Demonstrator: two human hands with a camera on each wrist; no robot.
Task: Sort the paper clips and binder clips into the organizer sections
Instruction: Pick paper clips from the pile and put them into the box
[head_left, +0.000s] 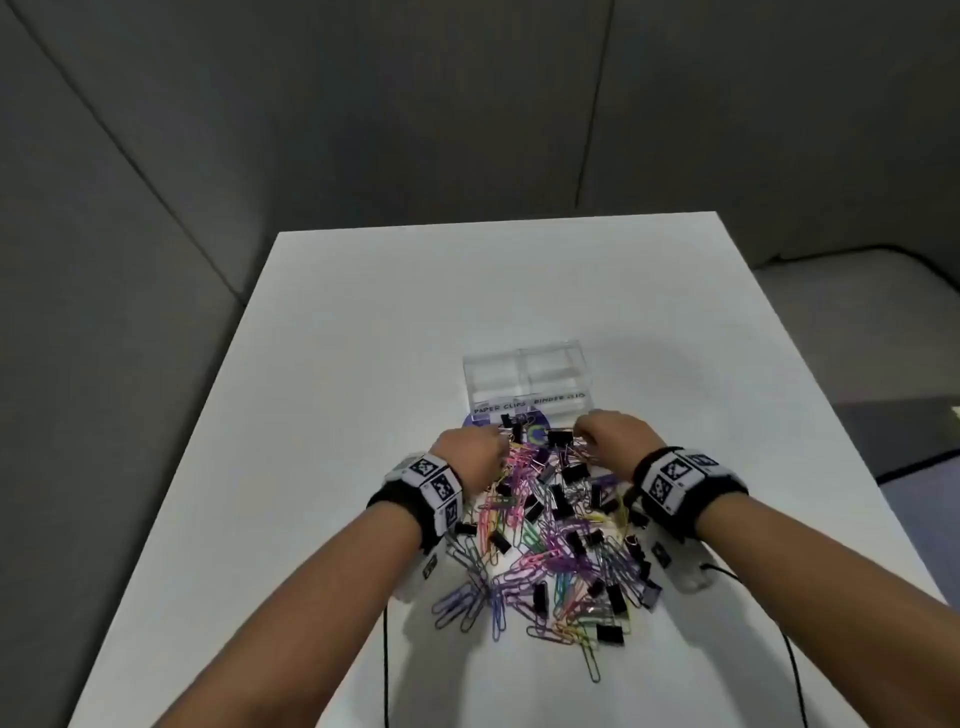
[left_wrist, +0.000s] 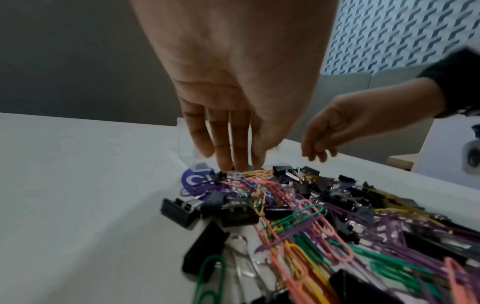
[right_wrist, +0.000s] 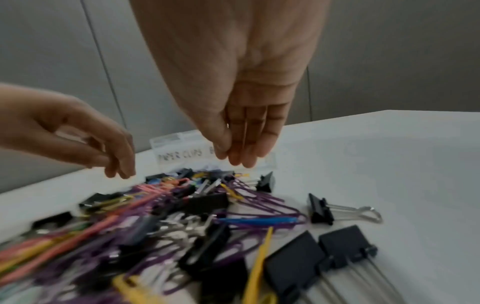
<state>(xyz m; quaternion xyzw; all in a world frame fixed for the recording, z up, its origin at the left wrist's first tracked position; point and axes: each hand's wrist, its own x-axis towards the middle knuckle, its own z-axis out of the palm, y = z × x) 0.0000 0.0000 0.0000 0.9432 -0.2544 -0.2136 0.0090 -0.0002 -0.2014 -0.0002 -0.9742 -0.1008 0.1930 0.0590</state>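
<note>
Down at the far edge of the pile (head_left: 550, 525), both hands hang palm-down with nothing in them. Left hand (head_left: 470, 457) has its fingers (left_wrist: 223, 144) nearly straight and close together, their tips touching or just above the clips at the pile's far left corner; I cannot tell which. Right hand (head_left: 613, 441) has its fingers (right_wrist: 246, 139) straight and pressed side by side, hovering just above the pile's far right corner, apart from the clips below. Within the pile, coloured paper clips (left_wrist: 306, 224) in pink, purple, green, yellow and blue lie tangled with black binder clips (right_wrist: 291, 265); several binder clips lie loose on the pile's right fringe, one (right_wrist: 320, 208) with its wire handles flat on the bench (head_left: 363, 364). A purple round sticker or disc (left_wrist: 197, 179) shows under the pile's far left edge. Just beyond the pile stands the clear organizer (head_left: 524, 382), its front labelled PAPER CLIPS on the left; the right label is blurred. Its sections look empty. Black cables (head_left: 387, 665) trail from the wrists toward the near side of the pile.
</note>
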